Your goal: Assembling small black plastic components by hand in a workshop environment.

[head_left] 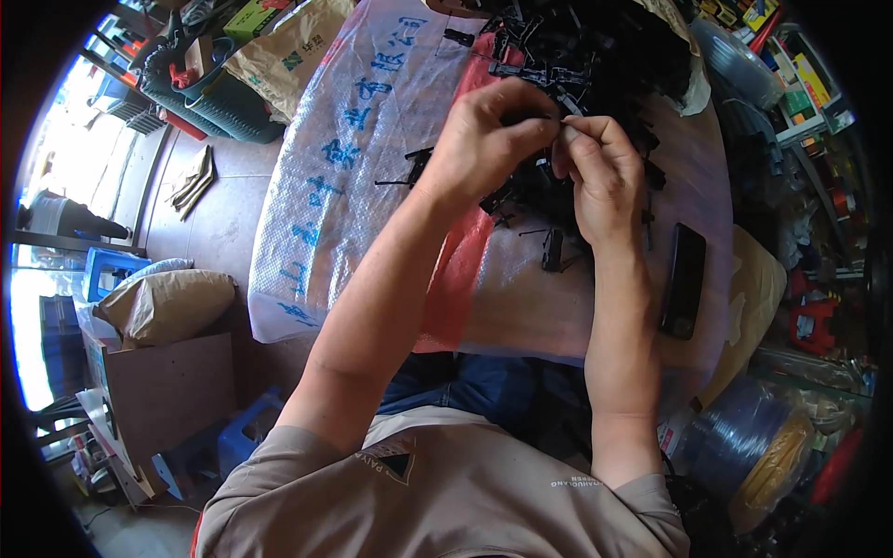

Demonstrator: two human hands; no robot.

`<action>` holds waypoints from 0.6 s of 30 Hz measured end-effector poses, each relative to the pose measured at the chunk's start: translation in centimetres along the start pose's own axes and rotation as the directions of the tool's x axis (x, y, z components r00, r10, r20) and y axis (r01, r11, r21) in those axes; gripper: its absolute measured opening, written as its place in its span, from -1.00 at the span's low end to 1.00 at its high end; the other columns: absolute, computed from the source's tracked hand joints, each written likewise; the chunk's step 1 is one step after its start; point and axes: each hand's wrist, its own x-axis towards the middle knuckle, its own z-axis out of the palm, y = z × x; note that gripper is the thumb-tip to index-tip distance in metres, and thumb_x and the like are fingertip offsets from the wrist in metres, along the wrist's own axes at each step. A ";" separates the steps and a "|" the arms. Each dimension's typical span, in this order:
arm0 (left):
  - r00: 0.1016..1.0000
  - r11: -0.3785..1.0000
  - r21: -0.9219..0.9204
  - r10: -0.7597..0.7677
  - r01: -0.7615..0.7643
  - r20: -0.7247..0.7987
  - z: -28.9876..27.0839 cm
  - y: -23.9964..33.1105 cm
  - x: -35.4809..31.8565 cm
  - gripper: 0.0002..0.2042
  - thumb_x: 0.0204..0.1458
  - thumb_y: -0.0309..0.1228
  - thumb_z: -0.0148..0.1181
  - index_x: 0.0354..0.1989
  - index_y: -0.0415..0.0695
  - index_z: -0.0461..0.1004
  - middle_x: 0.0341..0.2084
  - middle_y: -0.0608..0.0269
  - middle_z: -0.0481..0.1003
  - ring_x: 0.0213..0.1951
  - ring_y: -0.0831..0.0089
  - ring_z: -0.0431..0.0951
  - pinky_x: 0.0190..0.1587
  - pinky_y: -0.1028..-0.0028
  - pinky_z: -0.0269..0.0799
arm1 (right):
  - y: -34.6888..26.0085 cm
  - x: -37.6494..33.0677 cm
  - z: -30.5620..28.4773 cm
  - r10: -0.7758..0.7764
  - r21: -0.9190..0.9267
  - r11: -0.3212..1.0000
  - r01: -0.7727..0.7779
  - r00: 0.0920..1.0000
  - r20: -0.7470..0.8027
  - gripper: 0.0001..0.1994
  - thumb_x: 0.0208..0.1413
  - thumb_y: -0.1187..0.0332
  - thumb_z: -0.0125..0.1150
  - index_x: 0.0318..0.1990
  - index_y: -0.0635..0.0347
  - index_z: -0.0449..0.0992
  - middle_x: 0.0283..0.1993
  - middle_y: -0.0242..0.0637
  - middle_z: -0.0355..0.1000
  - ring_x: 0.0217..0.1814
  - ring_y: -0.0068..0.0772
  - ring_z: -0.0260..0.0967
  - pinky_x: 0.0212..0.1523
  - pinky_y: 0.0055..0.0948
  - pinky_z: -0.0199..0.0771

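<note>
Centrally, a work surface draped in a translucent woven sack [326, 186] with blue lettering and a red plastic sheet [456, 279] filled the middle of the frame. A heap of black plastic parts [577, 56] lay at upper centre, just behind both hands and partly hidden by them. A dark flat phone-like slab [684, 279] lay at right of centre, and a single loose black clip [553, 249] lay below the right hand.

The left hand [484, 149] and the right hand [600, 172] met fingertip to fingertip, both pinched on a small black part [544, 118], mostly hidden between the fingers; the remaining fingers were curled.

A brown paper sack [279, 56] with green markings lay at upper left beside green baskets [223, 102]. A tan sack [163, 302] rested at lower left above a brown board [167, 386].
</note>
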 end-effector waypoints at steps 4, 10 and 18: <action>0.955 0.762 -0.625 -0.284 0.170 -0.085 -3.4 -1.1 1.0 -0.83 0.04 -0.40 0.09 -0.28 -0.22 0.50 -0.52 0.22 0.51 -0.59 0.53 0.42 -0.55 0.58 0.28 | -2.1 -1.5 1.9 -0.092 -0.604 0.771 0.200 0.974 0.205 -0.75 -0.09 0.55 0.24 -0.18 0.21 0.47 -0.37 -0.25 0.43 -0.40 -0.40 0.38 -0.33 -0.47 0.41; 0.949 0.131 -0.981 -0.298 0.146 0.101 -8.5 -4.6 1.7 -0.76 0.08 -0.24 0.13 -0.35 -0.20 0.47 -0.36 0.06 0.49 -0.30 0.24 0.50 -0.41 0.42 0.44 | 0.2 -2.2 3.0 -0.105 -0.741 0.293 0.605 0.790 0.604 -0.82 -0.09 0.52 0.07 -0.28 0.17 0.49 -0.28 -0.22 0.39 -0.20 -0.11 0.35 -0.15 -0.28 0.39; 0.957 0.496 -0.849 -0.287 0.183 0.039 -5.0 -3.3 1.4 -0.92 -0.01 -0.61 0.08 -0.32 -0.26 0.41 -0.45 0.12 0.46 -0.31 0.22 0.55 0.01 0.12 0.49 | -1.8 0.1 -0.2 0.004 -0.148 0.989 -0.024 0.991 -0.135 -0.79 0.10 0.40 0.26 -0.14 0.25 0.46 -0.43 -0.46 0.38 -0.57 -0.73 0.25 -0.59 -0.70 0.24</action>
